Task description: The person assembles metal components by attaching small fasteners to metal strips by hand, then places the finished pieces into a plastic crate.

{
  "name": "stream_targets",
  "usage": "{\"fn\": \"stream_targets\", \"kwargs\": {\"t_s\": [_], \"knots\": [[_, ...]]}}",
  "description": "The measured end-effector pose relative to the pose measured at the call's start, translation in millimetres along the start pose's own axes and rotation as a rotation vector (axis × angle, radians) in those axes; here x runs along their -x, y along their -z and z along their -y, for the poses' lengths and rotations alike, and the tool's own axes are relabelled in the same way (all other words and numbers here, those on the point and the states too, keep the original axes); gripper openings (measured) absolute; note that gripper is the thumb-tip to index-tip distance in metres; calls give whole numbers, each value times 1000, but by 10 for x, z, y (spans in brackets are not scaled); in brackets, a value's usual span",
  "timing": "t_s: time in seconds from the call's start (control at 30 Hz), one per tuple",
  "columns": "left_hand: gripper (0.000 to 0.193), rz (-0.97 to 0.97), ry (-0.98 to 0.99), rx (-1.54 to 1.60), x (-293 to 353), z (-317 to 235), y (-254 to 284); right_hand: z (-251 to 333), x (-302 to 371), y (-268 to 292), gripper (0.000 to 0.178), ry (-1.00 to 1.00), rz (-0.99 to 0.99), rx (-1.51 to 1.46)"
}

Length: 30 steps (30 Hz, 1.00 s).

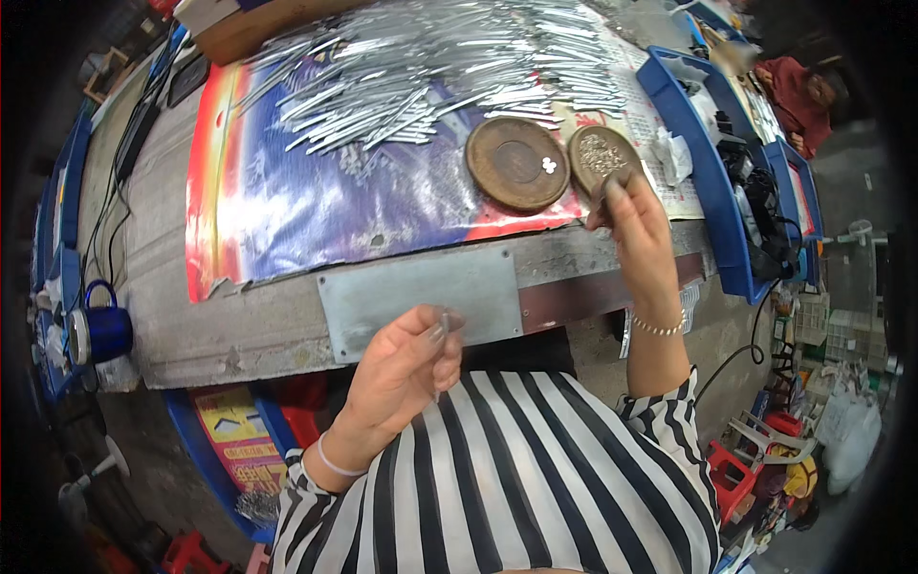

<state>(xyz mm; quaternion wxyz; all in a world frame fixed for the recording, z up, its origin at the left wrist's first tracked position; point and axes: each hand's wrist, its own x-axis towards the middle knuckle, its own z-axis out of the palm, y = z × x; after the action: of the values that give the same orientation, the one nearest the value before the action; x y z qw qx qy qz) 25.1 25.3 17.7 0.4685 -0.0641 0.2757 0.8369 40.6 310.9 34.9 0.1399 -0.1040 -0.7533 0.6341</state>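
Two bare hands were held over the near side of a grey counter (158,239). By the left hand (397,364), a slim pale strip (445,325) was pinched upright between thumb and fingers, in front of the wearer's striped top (535,469); its exact kind was blurred. By the right hand (643,225), thumb and fingertips were brought together at the near rim of a small brown dish (579,170); whether anything was gripped there could not be told. The small dish was partly filled with tiny metal pieces (601,153). Just left of it, a larger round brown dish (497,177) was placed, with a few small white pieces (548,165) gathered on its right part. Behind both dishes, many slender silver strips (402,124) were heaped across the far side, mostly on a glossy blue, red and yellow poster sheet (296,201). A grey metal plate (421,287) was fixed at the near edge, close to the left hand. At the right, black items (760,182) were kept in a long blue tray (712,225). A blue mug (108,330) was seen at the far left. A co-worker in a maroon top (794,100) was seen beyond the tray.
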Motion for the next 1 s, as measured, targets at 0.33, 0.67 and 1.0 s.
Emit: {"fn": "stream_targets", "kwargs": {"t_s": [0.33,0.67,1.0], "knots": [[15,76,129,197,67,101,72,76,597,-1051,18,227,297,-49],[16,3,127,226,89,72,147,15,662,-1234,16,280,217,-15],[21,85,174,257,104,17,205,15,655,-1314,13,354,201,48]]}}
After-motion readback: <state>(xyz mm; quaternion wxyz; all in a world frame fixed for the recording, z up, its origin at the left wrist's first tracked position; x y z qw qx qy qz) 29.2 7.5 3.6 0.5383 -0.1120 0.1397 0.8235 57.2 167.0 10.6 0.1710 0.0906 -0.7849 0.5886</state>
